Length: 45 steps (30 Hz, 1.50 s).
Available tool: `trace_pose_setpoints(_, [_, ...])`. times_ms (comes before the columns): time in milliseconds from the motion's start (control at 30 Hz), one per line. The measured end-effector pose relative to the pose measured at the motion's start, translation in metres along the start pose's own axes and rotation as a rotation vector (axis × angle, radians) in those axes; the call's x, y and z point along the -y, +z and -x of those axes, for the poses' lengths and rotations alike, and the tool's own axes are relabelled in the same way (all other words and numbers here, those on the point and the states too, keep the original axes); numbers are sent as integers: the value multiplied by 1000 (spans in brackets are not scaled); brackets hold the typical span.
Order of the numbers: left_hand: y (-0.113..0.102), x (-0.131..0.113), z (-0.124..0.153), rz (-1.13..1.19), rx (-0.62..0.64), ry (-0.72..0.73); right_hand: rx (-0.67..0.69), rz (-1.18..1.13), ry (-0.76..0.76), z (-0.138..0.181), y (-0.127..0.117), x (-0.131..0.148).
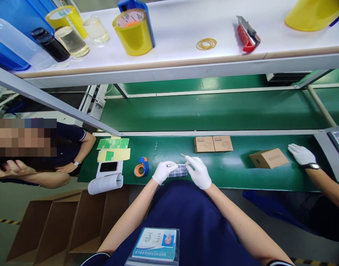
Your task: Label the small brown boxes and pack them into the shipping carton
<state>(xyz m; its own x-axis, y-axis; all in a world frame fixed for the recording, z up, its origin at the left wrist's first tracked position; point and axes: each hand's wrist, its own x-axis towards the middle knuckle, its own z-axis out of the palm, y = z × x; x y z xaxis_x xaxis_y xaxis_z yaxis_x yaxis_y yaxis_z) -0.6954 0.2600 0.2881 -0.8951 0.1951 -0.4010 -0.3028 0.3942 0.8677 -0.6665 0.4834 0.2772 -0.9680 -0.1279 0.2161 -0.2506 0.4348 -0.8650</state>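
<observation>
The person's left hand (pixel 163 171) and right hand (pixel 198 172), both in white gloves, were down at the near edge of the green belt (pixel 236 168). They held a small sheet of gray stickers (pixel 178 170) between them. The left hand's fingers were closed on the sheet's left end. The right hand's fingers were pinched on its right end. The sheet lay low over the belt, just in front of the person's blue apron.

Past the hands sat two small brown boxes (pixel 213 143), side by side and touching. Each had "DC 56" printed on its top label; the smaller print was too tiny to read. To the right lay one more brown box (pixel 268 158), tilted, with a dark label too small to read. A co-worker's gloved hand (pixel 301 154) rested just beside that box, with a watch on the wrist.

To the left of the hands stood a tape roller (pixel 141 167), orange and blue. Farther left lay green and yellow sheets (pixel 113 149), a black phone (pixel 108 166) and an open booklet (pixel 105 183) hanging over the belt's edge.

The belt was bare between the hands and the two boxes, and wide open behind them.

On the white shelf (pixel 183 33) above were a yellow tape roll (pixel 133 32), rubber bands (pixel 206 43) and a red knife (pixel 247 34).
</observation>
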Motion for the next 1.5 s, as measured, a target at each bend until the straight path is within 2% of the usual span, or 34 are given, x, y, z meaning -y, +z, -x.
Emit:
trace_pose_setpoints(100, [-4,12,-20,-15,-63,-21,-76,-42,2,5,-6,3])
trace_pose_setpoints(200, [-21,26,-50,-61,-192,-69,-137,-64,67,14,-22,-4])
trace_pose_setpoints(300, [-43,38,-78,-139,-339,-144,-161,-6,177,29,-47,-28])
trace_pose_setpoints(367, [-53,45,-88,-209,-423,-195,-188,61,243,39,-72,-57])
trace_pose_setpoints(433, [-54,52,-91,-277,-479,-227,-239,104,307,47,-106,-96])
trace_pose_setpoints(500, [-46,63,-88,-355,-502,-237,-323,120,386,52,-151,-140])
trace_pose_setpoints(600, [-21,86,-78,-587,-543,-231,-449,226,516,55,-237,-207])
trace_pose_setpoints(700, [12,102,-64,-726,-613,-161,-496,426,618,57,-321,-265])
trace_pose_setpoints(767, [32,102,-52,-744,-624,-94,-472,461,666,61,-360,-296])
trace_pose_setpoints(833, [50,92,-40,-731,-593,-40,-432,403,722,67,-380,-320])
trace_pose_setpoints(900, [65,79,-29,-686,-542,-6,-413,337,758,72,-381,-335])
trace_pose_setpoints(1000, [86,64,-22,-561,-413,-10,-387,302,666,75,-351,-336])
trace_pose_setpoints(1100, [106,67,-23,-380,-201,-121,-340,257,566,76,-292,-314])
trace_pose_setpoints(1200, [121,82,-25,-290,35,-261,-318,208,549,78,-223,-280])
trace_pose_setpoints(1300, [129,101,-25,-286,159,-335,-297,187,550,78,-172,-248])
trace_pose_setpoints(1400, [131,117,-25,-287,153,-384,-284,232,513,76,-155,-226])
trace_pose_setpoints(1500, [129,126,-27,-291,82,-410,-290,214,444,73,-165,-214])
